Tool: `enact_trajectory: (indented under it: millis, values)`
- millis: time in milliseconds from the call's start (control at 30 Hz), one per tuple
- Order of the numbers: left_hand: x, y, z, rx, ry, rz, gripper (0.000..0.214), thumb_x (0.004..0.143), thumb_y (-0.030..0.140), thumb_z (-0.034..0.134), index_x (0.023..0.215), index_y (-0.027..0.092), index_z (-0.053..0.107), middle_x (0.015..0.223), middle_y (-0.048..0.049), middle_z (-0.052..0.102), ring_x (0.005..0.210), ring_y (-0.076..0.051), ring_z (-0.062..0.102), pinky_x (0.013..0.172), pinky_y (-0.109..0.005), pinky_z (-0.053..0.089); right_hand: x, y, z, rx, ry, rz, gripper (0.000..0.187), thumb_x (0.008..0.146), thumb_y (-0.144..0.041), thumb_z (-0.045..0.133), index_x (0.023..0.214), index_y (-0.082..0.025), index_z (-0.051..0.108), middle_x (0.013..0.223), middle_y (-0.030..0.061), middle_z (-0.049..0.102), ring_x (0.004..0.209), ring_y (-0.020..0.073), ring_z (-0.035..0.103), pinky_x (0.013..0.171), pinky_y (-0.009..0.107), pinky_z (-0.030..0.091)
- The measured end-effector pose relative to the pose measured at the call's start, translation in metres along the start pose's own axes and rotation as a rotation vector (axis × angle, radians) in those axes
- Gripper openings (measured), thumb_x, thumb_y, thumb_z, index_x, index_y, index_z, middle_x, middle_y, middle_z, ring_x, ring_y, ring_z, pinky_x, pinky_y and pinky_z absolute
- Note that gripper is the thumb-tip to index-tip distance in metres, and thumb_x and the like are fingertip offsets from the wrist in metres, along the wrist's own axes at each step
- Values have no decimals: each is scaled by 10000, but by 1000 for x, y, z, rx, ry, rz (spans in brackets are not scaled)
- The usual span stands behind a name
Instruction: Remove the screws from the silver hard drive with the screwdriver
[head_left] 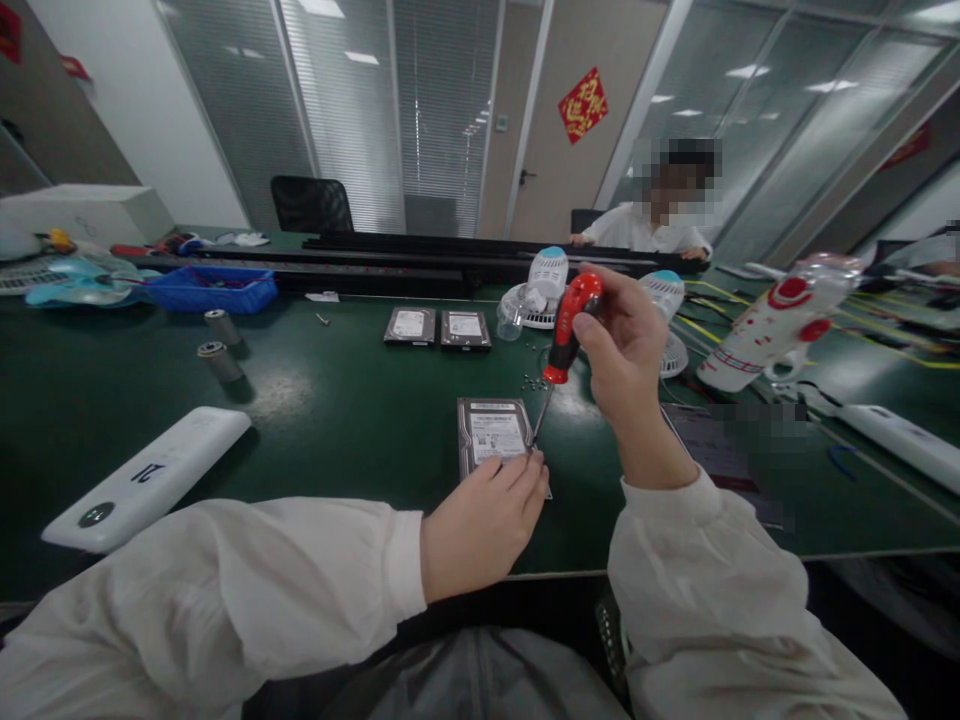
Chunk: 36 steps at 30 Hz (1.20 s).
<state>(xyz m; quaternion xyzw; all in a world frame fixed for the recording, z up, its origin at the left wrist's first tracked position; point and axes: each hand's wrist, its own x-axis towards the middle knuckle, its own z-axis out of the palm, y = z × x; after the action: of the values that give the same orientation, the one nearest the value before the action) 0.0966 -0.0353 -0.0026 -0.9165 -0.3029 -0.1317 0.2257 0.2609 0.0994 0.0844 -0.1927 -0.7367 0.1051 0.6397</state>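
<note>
A hard drive (493, 430) with a white label lies on the green table in front of me. My left hand (487, 520) covers its near part, with the fingers pressed together and curled toward its right edge. A red and black screwdriver (570, 322) is gripped by my right hand (626, 350), its handle between thumb and fingers. The shaft slants down to the drive's right edge, beside my left fingertips. Whatever lies under the tip is too small to make out. Several small screws (535, 382) are scattered just beyond the drive.
Two more hard drives (410, 325) (465, 329) lie farther back. Small white fans (548, 275) stand behind my right hand. On the left are a white power bank (150, 480), metal cylinders (220, 361) and a blue tray (214, 288). A patterned bottle (780, 320) stands right; a person (652, 225) sits opposite.
</note>
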Motion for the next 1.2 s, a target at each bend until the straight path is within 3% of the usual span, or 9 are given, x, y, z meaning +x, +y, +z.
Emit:
enact_trajectory:
  millis: [67,167,400,567,767,933,1100,1200]
  values:
    - [0,0,0,-1,-6,2,500,983,215,385,1406,-30,485,1449,-228,522,1276,-310,509,964,-382,408,0,0,1,86,0,15,403,880,-412,626,1275,-344,583,1137,29,640,1042,236,664,928,478,566]
    - [1,0,0,1,-12,7,506,979,224,394,1407,-31,483,1451,-231,519,1276,-311,509,965,-385,408,0,-3,3,171,0,26,333,909,-439,574,1232,-360,578,1095,20,631,1034,234,680,924,474,575]
    - [0,0,0,-4,1,3,500,980,214,392,1405,-34,484,1447,-235,520,1277,-313,509,961,-385,411,3,-3,3,-29,53,-34,412,771,-501,759,1116,-358,586,1074,36,595,980,224,629,912,456,585]
    - [0,-1,0,-3,-3,4,503,981,222,391,1402,-35,486,1448,-234,520,1274,-312,508,961,-382,412,2,-2,2,-20,39,-25,360,840,-427,704,1181,-360,607,1070,33,620,972,214,635,916,437,568]
    - [1,-1,-2,3,-12,3,495,988,222,382,1402,-27,490,1449,-228,522,1261,-304,518,952,-377,417,0,-4,3,76,-43,11,322,929,-435,564,1239,-351,596,1198,34,654,1101,248,648,963,494,546]
    - [1,-1,-2,4,-18,8,497,986,220,383,1403,-29,489,1449,-233,522,1274,-306,515,963,-382,415,3,-3,2,13,-30,6,408,807,-416,741,1153,-344,538,1029,24,652,971,221,655,920,458,566]
    - [0,-1,-1,2,-16,3,491,987,206,373,1403,-29,488,1450,-231,522,1268,-302,521,959,-379,418,3,-4,2,109,-28,29,351,853,-401,687,1116,-338,463,986,3,670,918,203,675,846,415,559]
    - [0,-1,-1,2,-11,1,490,986,209,375,1401,-26,492,1449,-229,523,1276,-304,516,962,-381,416,3,-4,2,122,-18,61,286,851,-370,682,1068,-321,502,1011,7,685,905,199,660,838,410,552]
